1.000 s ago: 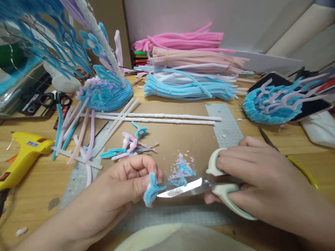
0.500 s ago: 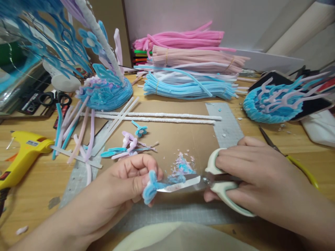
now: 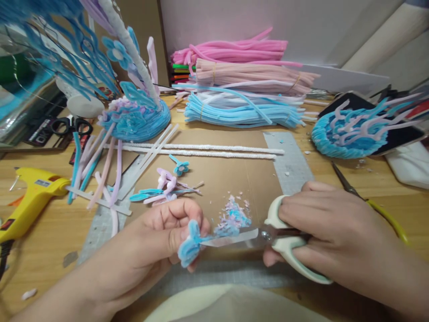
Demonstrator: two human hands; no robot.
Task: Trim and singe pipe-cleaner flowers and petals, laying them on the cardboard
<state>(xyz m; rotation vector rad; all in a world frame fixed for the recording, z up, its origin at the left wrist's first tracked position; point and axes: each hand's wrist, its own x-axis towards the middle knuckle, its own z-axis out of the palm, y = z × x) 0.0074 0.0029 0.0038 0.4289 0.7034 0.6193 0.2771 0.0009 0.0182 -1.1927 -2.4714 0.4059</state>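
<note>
My left hand (image 3: 167, 241) pinches a blue pipe-cleaner flower (image 3: 189, 250) between thumb and fingers, its short stem pointing right. My right hand (image 3: 321, 228) grips scissors (image 3: 283, 241) with pale green handles. Their blades reach left to the flower's stem and look nearly closed along it. Just behind the blades lies a heap of blue and lilac fuzz clippings (image 3: 234, 214) on a brown cardboard sheet (image 3: 241, 174). Farther left on the cardboard are a small blue flower (image 3: 181, 167) and several lilac and blue pieces with thin stems (image 3: 167, 185).
A yellow glue gun (image 3: 33, 197) lies at left beside loose pipe cleaners. Two white wrapped rods (image 3: 208, 150) cross the cardboard. Bundled pipe cleaners (image 3: 241, 112) are stacked behind. A blue tree-like model (image 3: 140, 120) stands back left, a blue fuzzy piece (image 3: 348, 134) at right near yellow-handled pliers (image 3: 385, 217).
My right hand and the scissors have shifted slightly right and down. The flower in my left hand has tilted a little, and more fuzz clippings show behind the blades.
</note>
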